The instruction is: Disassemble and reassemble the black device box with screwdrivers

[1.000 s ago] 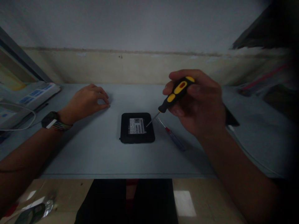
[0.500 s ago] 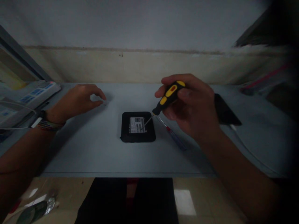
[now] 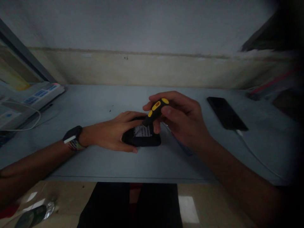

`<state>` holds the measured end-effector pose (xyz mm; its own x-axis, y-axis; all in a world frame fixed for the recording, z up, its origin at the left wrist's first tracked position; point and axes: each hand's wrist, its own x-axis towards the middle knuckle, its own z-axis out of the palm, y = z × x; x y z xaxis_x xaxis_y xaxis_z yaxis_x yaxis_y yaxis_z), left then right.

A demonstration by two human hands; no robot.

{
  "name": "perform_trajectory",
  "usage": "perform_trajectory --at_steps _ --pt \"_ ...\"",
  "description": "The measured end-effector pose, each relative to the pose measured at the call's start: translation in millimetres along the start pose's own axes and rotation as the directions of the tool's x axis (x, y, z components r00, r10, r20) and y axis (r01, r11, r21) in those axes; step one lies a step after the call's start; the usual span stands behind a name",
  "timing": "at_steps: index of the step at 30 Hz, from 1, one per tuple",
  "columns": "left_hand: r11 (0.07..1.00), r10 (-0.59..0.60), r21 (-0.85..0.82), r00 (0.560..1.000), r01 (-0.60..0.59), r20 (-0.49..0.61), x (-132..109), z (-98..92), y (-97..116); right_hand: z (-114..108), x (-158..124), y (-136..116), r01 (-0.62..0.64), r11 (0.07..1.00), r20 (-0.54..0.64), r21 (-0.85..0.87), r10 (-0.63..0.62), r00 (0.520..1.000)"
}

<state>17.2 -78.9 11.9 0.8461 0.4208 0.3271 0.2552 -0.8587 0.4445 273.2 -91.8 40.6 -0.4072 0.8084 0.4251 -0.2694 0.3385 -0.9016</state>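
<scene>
A flat black box with rounded corners and a white printed label lies on the table. My left hand grips its left side, thumb along the near edge and fingers over the far part. In my right hand is a black and yellow screwdriver, held tilted, its shaft pointing down-left over the label. Whether the tip touches the box I cannot tell. Partly under my right hand lies a second screwdriver with a bluish clear handle. Tiny dark bits sit behind my left hand.
A black phone with a white cable rests at the right. On the left stands a white box with blue print, a cable in front of it. The wall borders the table's far edge. A bottle lies on the floor.
My left hand has moved right from the bare table onto the black box and grips it. My right hand has shifted left and lower with the screwdriver, uncovering the phone.
</scene>
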Motion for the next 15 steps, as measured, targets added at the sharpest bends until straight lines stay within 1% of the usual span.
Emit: perform_trajectory --at_steps 3,8,10,13,15 --pt "0.998 -0.004 0.055 1.0 0.006 -0.029 1 15.3 0 0 0 0 -0.013 1.0 -0.002 -0.004 0.013 1.0" --pt "0.991 -0.063 0.112 0.997 0.067 -0.037 2 26.9 5 6 0 -3 0.015 0.999 0.031 -0.042 -0.013 0.999" --pt "0.989 -0.081 0.124 0.996 0.085 -0.041 4 30.6 8 12 -1 -5 0.048 0.997 0.021 -0.061 -0.047 0.999" --pt "0.99 -0.105 0.093 0.993 0.11 -0.057 8 35.4 9 21 -3 -7 0.12 0.986 0.001 -0.119 -0.12 0.993" --pt "0.992 -0.109 0.06 0.992 0.113 -0.067 10 37.5 9 24 -3 -7 0.172 0.969 0.024 -0.176 -0.17 0.985"
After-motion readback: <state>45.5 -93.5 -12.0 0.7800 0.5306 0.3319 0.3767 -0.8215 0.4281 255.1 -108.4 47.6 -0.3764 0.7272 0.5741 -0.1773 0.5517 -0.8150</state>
